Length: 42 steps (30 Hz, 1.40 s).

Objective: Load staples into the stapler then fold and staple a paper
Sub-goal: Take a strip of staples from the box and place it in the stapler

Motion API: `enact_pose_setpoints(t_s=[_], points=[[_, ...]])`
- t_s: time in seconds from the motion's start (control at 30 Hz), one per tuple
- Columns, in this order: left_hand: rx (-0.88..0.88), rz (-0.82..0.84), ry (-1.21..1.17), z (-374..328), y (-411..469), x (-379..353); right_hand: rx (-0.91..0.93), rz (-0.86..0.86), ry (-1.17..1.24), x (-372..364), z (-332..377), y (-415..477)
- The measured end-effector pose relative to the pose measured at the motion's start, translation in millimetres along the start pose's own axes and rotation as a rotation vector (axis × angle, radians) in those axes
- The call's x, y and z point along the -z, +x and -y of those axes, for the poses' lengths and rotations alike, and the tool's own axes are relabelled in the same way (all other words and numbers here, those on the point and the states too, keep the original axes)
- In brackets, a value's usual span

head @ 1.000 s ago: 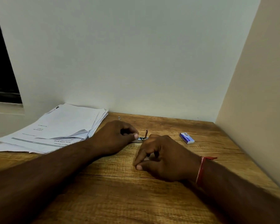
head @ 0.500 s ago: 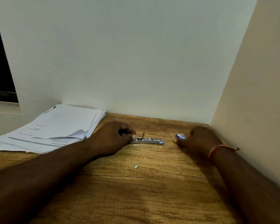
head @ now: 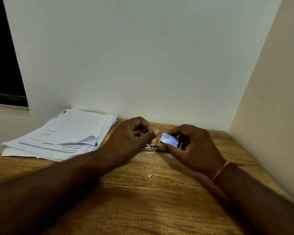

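Blue and white, the box (head: 170, 141) is pinched between the thumb and curled fingers of your right hand (head: 193, 148), held up off the table (head: 143, 209) with its face tilted toward you. Your left hand (head: 131, 138) hovers just left of it. The fingers are curled in and the thumb reaches toward the box's near corner. Whether that hand pinches anything cannot be told, and no contact with the box shows.

The stapler (head: 154, 148) lies flat on the table directly under the gap between your hands, partly hidden by your right fingers. Its metal track is exposed and a thin part stands upright just below the box, so it looks opened for loading. You cannot tell from here whether any staples are in the track.

By my reading you are early in the job. The stapler is open and the box is in hand, but a strip has yet to come out of the box and go into the track. After that you must close the stapler, then fold and staple a sheet.

The papers (head: 63, 134) lie in a loose stack well to the left of your left hand, none of them pulled out. A small pale bit (head: 149, 175) rests on the table nearer you than both hands. It is too small to identify.
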State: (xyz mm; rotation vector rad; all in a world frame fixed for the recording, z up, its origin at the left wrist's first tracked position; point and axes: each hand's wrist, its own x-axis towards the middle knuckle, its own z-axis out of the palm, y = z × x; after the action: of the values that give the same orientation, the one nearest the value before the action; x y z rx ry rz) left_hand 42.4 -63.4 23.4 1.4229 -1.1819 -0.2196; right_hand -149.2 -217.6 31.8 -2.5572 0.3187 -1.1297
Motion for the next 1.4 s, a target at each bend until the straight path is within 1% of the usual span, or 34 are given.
enact_pose_setpoints(t_s=[0.1,0.2,0.37,0.5,0.6,0.77,0.87,1.03,1.13,1.17,1.2,1.23,1.3,1.33,1.37,1.4], points=[[0.07,0.045,-0.094,-2,-5,-7,0.084,-0.007,0.019,-4,7,-1],[0.122,0.046,-0.123,-3,-6,-9,0.111,-0.027,0.014,-5,6,-1],[0.226,0.063,-0.251,-4,-8,-12,0.123,-0.042,0.014,-7,6,-2],[0.272,0.126,-0.266,-4,-10,-12,0.134,-0.04,0.026,-9,8,-3],[0.293,0.142,-0.271,-4,-10,-13,0.14,-0.021,0.021,-10,6,-3],[0.345,0.12,-0.311,-4,-8,-10,0.072,0.025,0.05,-10,4,-2],[0.386,0.091,-0.33,-2,-4,-8,-0.012,0.019,0.108,-8,0,-2],[0.452,0.055,-0.284,2,3,-1,-0.117,0.078,0.169,-4,-6,-1],[0.472,0.035,-0.229,-1,4,3,-0.157,0.117,0.169,-3,-6,-2],[0.472,0.025,-0.182,-3,4,5,-0.17,0.128,0.167,-3,-6,-2],[0.452,0.021,-0.084,-3,5,8,-0.185,0.14,0.172,-2,-6,-2],[0.405,0.016,0.085,-2,5,10,-0.199,0.153,0.186,-1,-5,-2],[0.231,0.003,0.477,-2,7,17,-0.218,0.187,0.215,-1,-1,-4],[0.154,-0.002,0.593,-2,7,20,-0.226,0.202,0.221,-2,1,-5],[0.094,0.014,0.621,-4,7,23,-0.231,0.216,0.225,-3,1,-6],[0.057,0.069,0.6,-7,6,26,-0.232,0.233,0.231,-4,2,-6]])
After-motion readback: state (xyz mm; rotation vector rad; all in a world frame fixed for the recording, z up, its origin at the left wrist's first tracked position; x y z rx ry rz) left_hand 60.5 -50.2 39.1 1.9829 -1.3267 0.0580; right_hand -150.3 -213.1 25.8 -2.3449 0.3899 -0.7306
